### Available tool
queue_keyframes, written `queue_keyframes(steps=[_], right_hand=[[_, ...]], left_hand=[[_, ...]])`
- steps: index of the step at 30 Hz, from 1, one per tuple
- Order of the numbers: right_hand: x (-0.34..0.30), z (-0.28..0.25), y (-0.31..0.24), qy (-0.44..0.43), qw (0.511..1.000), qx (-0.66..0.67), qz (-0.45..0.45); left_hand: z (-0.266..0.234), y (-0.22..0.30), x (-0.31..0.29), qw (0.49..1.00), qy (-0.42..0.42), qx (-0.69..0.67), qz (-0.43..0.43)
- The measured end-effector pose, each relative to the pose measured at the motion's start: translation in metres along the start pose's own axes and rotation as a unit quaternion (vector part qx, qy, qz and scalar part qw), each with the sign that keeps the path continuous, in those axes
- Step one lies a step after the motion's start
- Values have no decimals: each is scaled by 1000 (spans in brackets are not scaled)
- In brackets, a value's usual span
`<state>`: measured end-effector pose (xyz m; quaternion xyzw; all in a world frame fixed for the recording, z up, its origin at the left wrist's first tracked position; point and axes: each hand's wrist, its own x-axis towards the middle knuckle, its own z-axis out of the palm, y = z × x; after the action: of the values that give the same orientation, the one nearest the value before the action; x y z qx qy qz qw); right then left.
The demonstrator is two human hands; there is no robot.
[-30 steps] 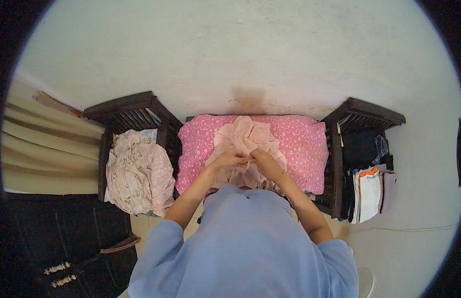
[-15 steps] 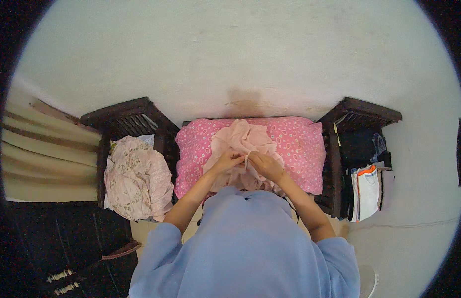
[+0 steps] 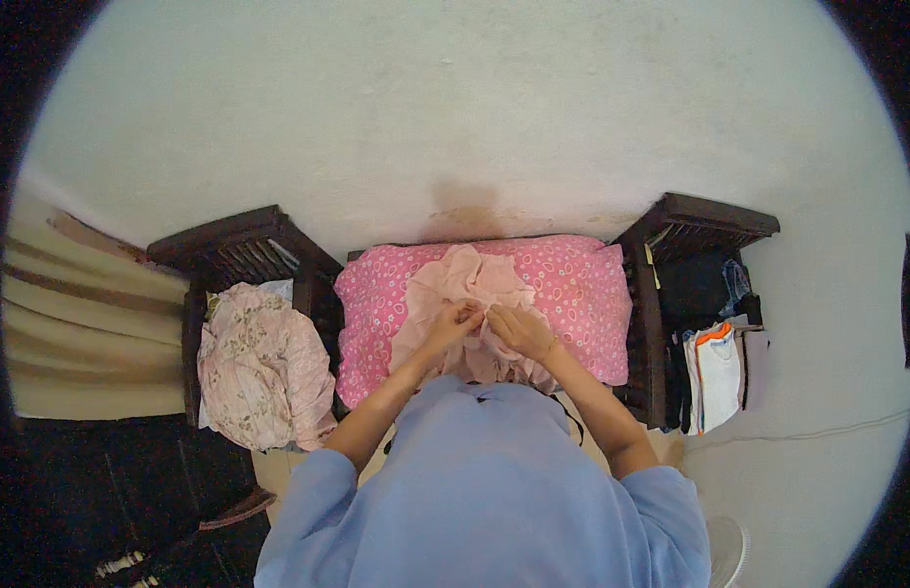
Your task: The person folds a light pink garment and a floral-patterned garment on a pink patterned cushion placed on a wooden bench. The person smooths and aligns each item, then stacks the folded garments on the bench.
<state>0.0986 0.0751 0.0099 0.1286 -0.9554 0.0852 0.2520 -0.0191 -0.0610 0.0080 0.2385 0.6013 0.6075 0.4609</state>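
Pinching a pale pink cloth [image 3: 460,272] from two sides, atop a pink pillow [image 3: 584,299]

Lying bunched and creased across the middle of the pillow. Pointing with the rounded far end toward the wall [image 3: 455,118] and with the near end toward the blue shirt [image 3: 494,480], where partly hidden from sight. Spreading about as wide as deep in the visible part, too crumpled to show a clear long axis. Beneath, by contrast, stretching plainly from left to right along the pillow's length.

With the left hand [image 3: 453,323], pressing thumb and fingertips together on the cloth, reaching in from the left. With the right hand [image 3: 518,331], pinching a gathered bit from the right, fingertips just beside those opposite. Cannot tell, at this size, the exact part of the cloth between the fingertips.

To the left, within a dark slatted frame [image 3: 229,235], a heap of floral fabric [image 3: 264,367]. To the right, beside a second slatted frame [image 3: 719,214], a folded white garment [image 3: 714,387] with an orange edge, standing in a row of other folded clothes [image 3: 757,370].
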Motion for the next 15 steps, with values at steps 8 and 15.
queue_keyframes(steps=[8,15], right_hand=[[5,-16,2,63,995,52,53],[23,-5,-26,196,891,221,345]], left_hand=[[8,33,-2,932,26,274,238],[4,31,8,932,104,246,247]])
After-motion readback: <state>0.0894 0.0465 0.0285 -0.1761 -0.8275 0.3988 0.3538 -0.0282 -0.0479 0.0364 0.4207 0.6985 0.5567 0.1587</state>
